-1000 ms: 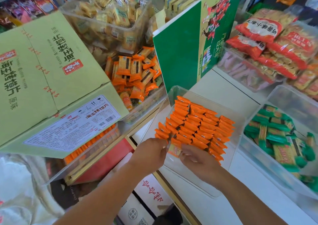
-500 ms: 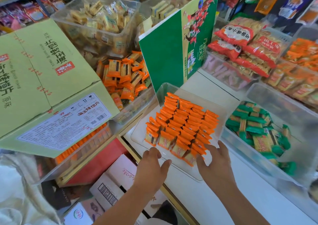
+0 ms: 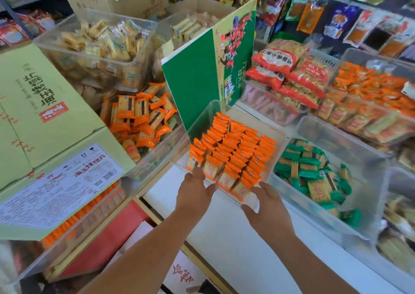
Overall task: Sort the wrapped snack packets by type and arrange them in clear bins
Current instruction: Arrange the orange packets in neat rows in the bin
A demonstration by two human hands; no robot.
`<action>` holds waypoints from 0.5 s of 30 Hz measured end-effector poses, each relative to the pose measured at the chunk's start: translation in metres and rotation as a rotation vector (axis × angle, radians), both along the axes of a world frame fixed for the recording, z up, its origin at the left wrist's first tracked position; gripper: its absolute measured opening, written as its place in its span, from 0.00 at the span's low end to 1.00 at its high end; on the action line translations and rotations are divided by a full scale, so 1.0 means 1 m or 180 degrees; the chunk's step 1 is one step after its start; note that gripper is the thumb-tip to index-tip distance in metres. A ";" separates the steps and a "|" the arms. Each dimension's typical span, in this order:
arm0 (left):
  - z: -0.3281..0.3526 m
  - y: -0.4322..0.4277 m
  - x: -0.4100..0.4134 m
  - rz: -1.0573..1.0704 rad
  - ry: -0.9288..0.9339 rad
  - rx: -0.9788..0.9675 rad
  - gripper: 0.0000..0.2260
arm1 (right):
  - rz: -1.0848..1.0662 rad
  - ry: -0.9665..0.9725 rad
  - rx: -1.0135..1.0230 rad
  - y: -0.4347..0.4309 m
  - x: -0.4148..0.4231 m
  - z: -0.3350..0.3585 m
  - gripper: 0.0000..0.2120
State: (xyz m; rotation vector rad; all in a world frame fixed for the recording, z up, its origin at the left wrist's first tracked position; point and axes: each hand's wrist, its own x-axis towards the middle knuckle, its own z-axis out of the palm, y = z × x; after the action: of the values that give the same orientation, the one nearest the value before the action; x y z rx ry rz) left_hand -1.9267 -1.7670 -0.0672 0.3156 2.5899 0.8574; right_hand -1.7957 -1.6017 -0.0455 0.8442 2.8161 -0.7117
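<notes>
- Orange packets stand in tight upright rows inside the clear bin, which sits on the white counter just in front of a green carton.
- A second ago both hands were fiddling with one packet in the front row. Now they have left the packets and gone to the bin's near edge.
- The left hand has straight, spread fingers, with the tips against the front-left packets and the low near wall; it grasps nothing.
- The right hand lies flat against the bin's near right corner, fingers extended and not wrapped round anything.
- The move from packet to rim suggests the filling of this bin is finished. The step in hand looks like pushing or squaring the whole bin into place.
- Green packets lie loose and jumbled in the neighbouring clear bin to the right, so that type probably still needs arranging.
- The bin's near wall is transparent and partly covered by both hands, so its exact edge is hard to trace.
- The right side of the view is motion-blurred, and the far bins are smeared there.
- Whether the right fingertips hook over the rim cannot be made out.
</notes>
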 end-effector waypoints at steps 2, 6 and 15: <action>-0.001 0.007 -0.005 0.0027 0.0054 0.0160 0.16 | 0.0107 -0.0110 0.0276 0.010 -0.011 0.001 0.23; -0.004 0.027 -0.023 -0.0130 0.0287 0.0258 0.17 | 0.0236 -0.0045 0.0275 0.021 -0.023 0.006 0.28; -0.006 0.076 -0.057 -0.0211 0.0244 0.0233 0.13 | 0.0281 0.0134 0.0759 0.068 -0.047 -0.004 0.17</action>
State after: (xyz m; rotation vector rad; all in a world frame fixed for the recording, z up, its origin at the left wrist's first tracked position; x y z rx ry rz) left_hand -1.9832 -1.6911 -0.0735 0.4613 2.6061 0.9354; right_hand -1.8430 -1.5333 -0.0500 0.7387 2.9959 -0.3911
